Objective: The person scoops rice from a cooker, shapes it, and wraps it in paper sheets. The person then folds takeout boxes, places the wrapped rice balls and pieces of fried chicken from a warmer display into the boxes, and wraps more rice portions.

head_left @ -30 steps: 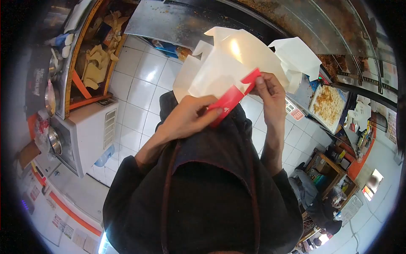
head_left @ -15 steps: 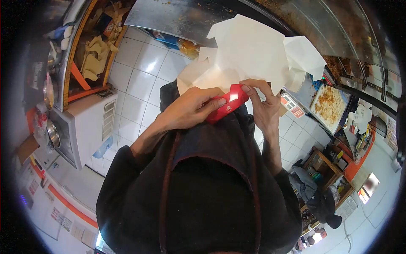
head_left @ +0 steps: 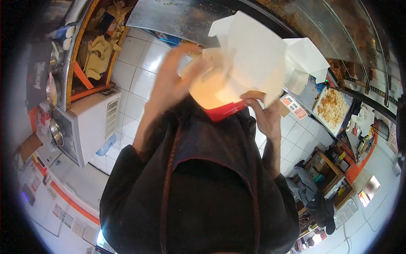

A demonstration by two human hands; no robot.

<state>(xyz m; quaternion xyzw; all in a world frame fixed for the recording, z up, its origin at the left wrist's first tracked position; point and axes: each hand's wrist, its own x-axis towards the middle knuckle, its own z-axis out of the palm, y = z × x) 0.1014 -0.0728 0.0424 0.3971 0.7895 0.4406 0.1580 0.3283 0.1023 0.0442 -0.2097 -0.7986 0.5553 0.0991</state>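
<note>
A cardboard takeaway box [head_left: 253,57] with a white inside is held in front of my chest, its large lid flap raised away from me. Its near wall is red outside [head_left: 222,111] and stands curved up. My right hand [head_left: 267,117] grips the box at its right corner, thumb and fingers on the cardboard. My left hand [head_left: 171,80] is off the near wall, beside the left edge of the box. Motion blurs its fingers, but they look spread with nothing between them.
Another open white box [head_left: 298,70] stands behind on the right. Past it are a red and white calculator [head_left: 293,106] and a tray of crumbly food [head_left: 332,109]. A metal counter [head_left: 177,19] runs along the far side. At left stands a wooden shelf [head_left: 69,84] with papers.
My left hand has let go of the red wall and moved up and left. The near wall, folded between both hands before, now stands up and the box interior shows. My right hand stays at the right corner.
</note>
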